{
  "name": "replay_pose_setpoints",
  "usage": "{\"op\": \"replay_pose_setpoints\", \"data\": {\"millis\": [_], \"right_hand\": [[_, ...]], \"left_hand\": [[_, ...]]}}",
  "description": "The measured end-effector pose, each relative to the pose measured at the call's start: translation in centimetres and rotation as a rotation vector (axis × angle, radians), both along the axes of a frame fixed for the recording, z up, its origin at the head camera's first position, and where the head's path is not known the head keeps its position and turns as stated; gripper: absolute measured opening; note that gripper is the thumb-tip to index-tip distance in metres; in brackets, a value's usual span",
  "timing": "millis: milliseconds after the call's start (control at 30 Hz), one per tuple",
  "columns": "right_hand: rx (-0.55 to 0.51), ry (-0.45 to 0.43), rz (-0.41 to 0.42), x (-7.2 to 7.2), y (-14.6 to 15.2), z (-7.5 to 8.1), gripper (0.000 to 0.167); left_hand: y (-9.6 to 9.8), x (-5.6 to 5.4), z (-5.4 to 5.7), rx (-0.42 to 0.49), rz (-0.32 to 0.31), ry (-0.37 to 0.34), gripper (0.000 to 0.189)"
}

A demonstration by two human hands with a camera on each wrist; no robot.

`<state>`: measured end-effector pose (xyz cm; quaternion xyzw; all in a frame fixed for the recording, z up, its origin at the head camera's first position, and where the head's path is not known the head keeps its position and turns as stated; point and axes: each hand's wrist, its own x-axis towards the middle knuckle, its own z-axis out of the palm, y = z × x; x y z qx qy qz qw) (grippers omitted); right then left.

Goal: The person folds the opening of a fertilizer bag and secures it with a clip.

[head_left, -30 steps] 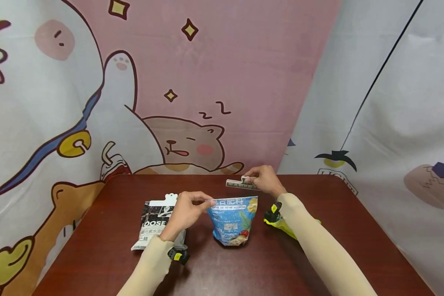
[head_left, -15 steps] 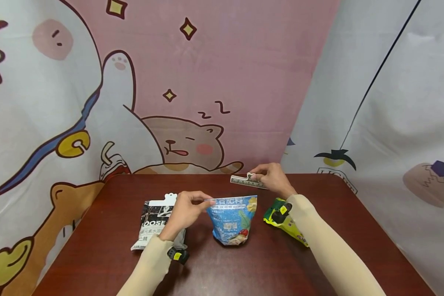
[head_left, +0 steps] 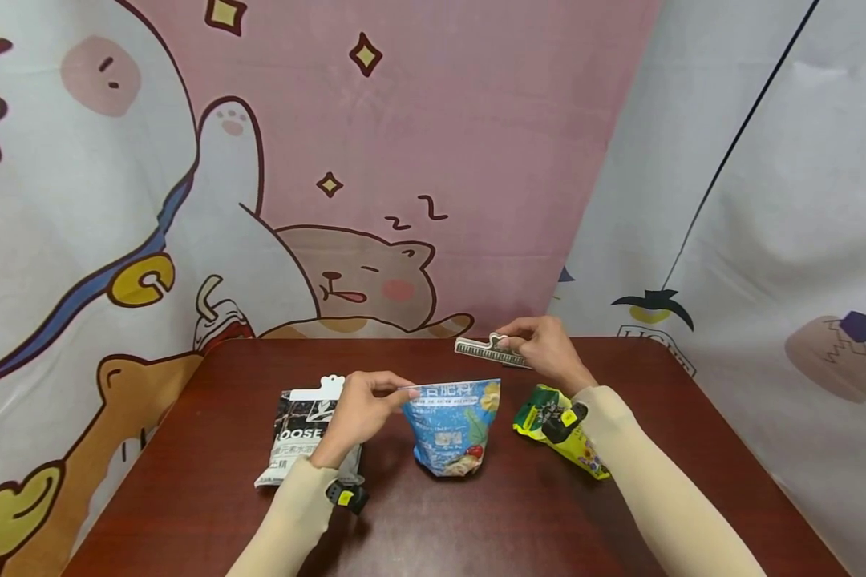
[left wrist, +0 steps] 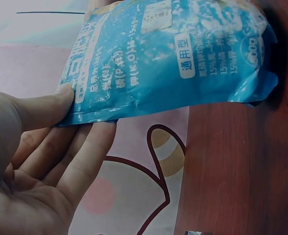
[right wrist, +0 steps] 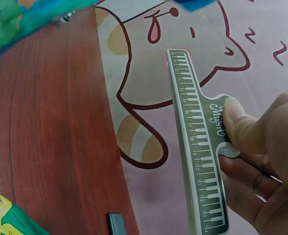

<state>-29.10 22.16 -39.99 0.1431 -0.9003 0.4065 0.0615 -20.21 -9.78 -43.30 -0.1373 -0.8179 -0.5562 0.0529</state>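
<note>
My left hand (head_left: pixel 366 410) pinches the upper left corner of a blue fertilizer bag (head_left: pixel 449 437) between thumb and fingers; the bag stands upright on the table. In the left wrist view the thumb lies on the front of the blue bag (left wrist: pixel 148 63), with fingers behind its top edge. Behind and to the right of the bag, my right hand (head_left: pixel 548 353) pinches the handle of a long clip (head_left: pixel 479 349) in the air. That clip (right wrist: pixel 197 147) has a piano-key pattern with ruler numbers in the right wrist view, and its long edges lie together.
A black-and-white bag (head_left: pixel 296 453) with a white clip (head_left: pixel 328 389) along its top lies left, partly behind my left arm. On the right, a green-and-yellow bag (head_left: pixel 584 453) lies under my right wrist. A small dark block (right wrist: pixel 116 223) lies by the table's far edge.
My right hand has moved to the right and slightly up with the clip, away from the blue bag. More of the green-and-yellow bag now shows. The left hand has kept its pinch.
</note>
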Motion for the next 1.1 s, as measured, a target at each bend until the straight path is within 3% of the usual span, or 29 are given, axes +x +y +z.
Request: {"op": "replay_pose_setpoints", "data": {"millis": [633, 1100], "right_hand": [[-0.007, 0.067, 0.042, 3.3, -0.1, 2.8, 0.011], [-0.007, 0.058, 0.097, 5.4, -1.4, 4.7, 0.011]], "left_hand": [[-0.1, 0.0, -0.2, 0.027, -0.007, -0.016, 0.004], [-0.2, -0.3, 0.0, 0.041, 0.008, -0.038, 0.006]]}}
